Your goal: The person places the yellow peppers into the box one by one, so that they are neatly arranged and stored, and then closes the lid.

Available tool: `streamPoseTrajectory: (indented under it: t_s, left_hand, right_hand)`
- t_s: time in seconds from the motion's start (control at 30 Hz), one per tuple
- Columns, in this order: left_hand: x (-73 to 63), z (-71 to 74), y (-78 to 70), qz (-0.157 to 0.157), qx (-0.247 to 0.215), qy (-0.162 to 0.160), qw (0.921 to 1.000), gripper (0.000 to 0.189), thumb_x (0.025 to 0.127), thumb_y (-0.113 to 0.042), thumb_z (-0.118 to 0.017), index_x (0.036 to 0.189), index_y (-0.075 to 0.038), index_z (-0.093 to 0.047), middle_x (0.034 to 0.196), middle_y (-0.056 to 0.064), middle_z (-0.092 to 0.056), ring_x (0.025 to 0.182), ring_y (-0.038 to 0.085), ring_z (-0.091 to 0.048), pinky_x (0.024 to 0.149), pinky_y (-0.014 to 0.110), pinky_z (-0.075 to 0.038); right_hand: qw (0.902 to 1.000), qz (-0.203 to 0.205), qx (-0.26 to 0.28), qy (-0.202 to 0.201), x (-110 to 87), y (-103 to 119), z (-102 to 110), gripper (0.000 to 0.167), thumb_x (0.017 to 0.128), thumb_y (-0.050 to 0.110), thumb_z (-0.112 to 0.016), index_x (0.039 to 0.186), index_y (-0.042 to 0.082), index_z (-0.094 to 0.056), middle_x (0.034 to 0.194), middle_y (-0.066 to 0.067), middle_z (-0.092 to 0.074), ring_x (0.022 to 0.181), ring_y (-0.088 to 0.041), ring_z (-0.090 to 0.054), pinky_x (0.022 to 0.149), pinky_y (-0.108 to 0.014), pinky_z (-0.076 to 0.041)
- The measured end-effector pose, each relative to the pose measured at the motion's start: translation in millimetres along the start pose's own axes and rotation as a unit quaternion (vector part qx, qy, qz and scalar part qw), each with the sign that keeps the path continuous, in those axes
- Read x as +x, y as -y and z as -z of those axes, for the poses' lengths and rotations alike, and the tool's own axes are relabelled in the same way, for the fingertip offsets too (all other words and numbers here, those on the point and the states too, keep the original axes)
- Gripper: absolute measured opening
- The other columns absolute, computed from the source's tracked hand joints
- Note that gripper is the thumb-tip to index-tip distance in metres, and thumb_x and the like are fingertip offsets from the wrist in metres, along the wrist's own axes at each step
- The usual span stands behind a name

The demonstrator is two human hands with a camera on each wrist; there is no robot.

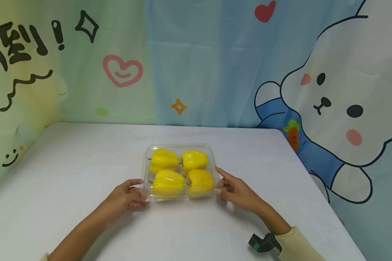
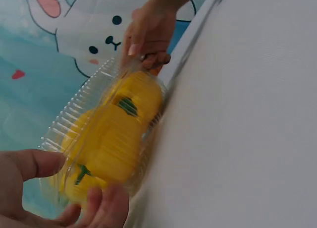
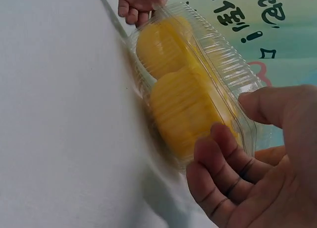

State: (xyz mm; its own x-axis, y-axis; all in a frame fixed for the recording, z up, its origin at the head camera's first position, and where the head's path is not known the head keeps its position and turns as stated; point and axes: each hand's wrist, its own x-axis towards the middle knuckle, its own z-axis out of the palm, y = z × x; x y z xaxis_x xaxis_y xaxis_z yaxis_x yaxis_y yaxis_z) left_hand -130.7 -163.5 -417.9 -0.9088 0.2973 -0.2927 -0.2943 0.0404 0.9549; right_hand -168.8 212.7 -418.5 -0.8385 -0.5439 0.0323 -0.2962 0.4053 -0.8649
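Note:
A clear plastic clamshell box (image 1: 178, 146) with several yellow bell peppers (image 1: 168, 184) inside is in the middle of the head view. My left hand (image 1: 128, 197) grips its left end, thumb (image 2: 47, 162) on the upper edge and fingers lower down in the left wrist view. At the opposite end my right hand (image 1: 237, 191) holds the box, its thumb (image 3: 265, 104) at the lid's edge and curled fingers against the side in the right wrist view. Green stems (image 2: 128, 106) show through the ribbed plastic, which looks closed over the peppers.
A white-covered table (image 1: 94, 152) lies under the box. Behind it hangs a cloth backdrop (image 1: 199, 65) with a cartoon rabbit, hearts and lettering. A dark wrist-worn device (image 1: 265, 243) sits by the right sleeve.

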Motion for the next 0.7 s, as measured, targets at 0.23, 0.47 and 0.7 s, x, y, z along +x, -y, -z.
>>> streamPoseTrajectory:
  t_s: [0.23,0.47,0.7]
  left_hand:
    - [-1.5,8.6,1.9,0.035,-0.126,0.076,0.9885,0.028,0.095,-0.007,-0.059,0.114,0.01,-0.049,0.092,0.018,-0.069,0.09,0.03,-0.07,0.084,0.042,-0.054]
    - [-1.6,7.7,0.5,0.03,-0.128,0.043,0.9903,0.035,0.093,-0.007,-0.063,0.118,0.016,-0.053,0.101,0.021,-0.07,0.096,0.031,-0.069,0.084,0.041,-0.054]
    - [-0.9,8.5,-1.1,0.031,-0.128,0.039,0.9905,0.033,0.092,-0.007,-0.066,0.115,0.016,-0.057,0.107,0.022,-0.068,0.099,0.031,-0.068,0.085,0.041,-0.053]
  right_hand:
    - [0.9937,-0.022,0.108,0.024,-2.7,-4.4,-1.9,0.07,0.098,0.009,-0.058,0.156,0.009,-0.019,0.083,-0.013,-0.057,0.07,-0.022,-0.057,0.068,-0.031,-0.053]
    - [0.9865,-0.044,0.157,0.018,-1.5,-4.6,-6.0,0.071,0.099,0.01,-0.056,0.157,0.013,-0.014,0.084,-0.016,-0.06,0.068,-0.02,-0.059,0.07,-0.033,-0.056]
    - [0.9831,-0.055,0.174,0.011,-1.5,-3.3,-7.8,0.071,0.099,0.009,-0.056,0.157,0.017,-0.015,0.087,-0.02,-0.061,0.069,-0.02,-0.058,0.069,-0.033,-0.055]
